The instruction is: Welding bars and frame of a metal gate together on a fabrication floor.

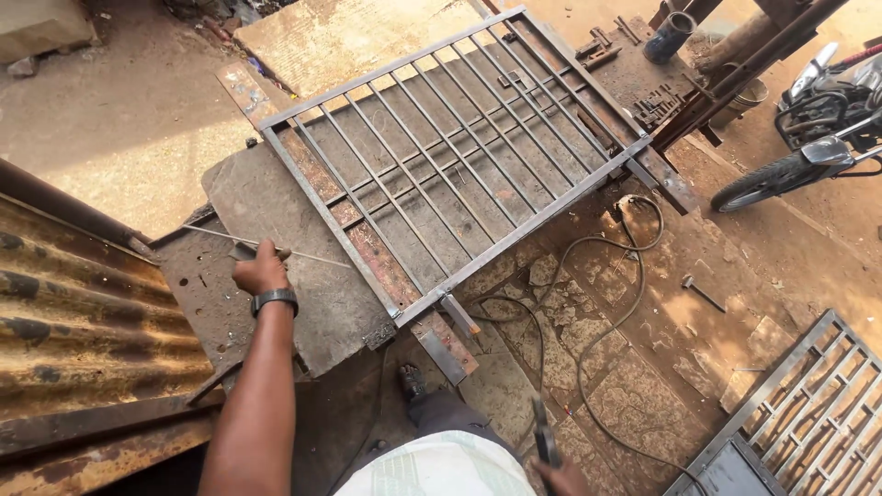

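Lying flat across the grey steel plate surface (276,211), the large rectangular grey steel bar grille (450,156) overhangs one edge; a knock to that corner could, judged from here, tip or slide it. Black welding cable (606,303) loops over the stone floor by the feet: a likely snag. Left hand (260,272), arm extended, wrist bearing a black watch, has its grip pinched together on a thin grey welding rod (266,246) resting on the plate; the rod could flex or slip. Right hand (562,478), low at the frame edge, is clamped on a dark electrode holder (544,441).
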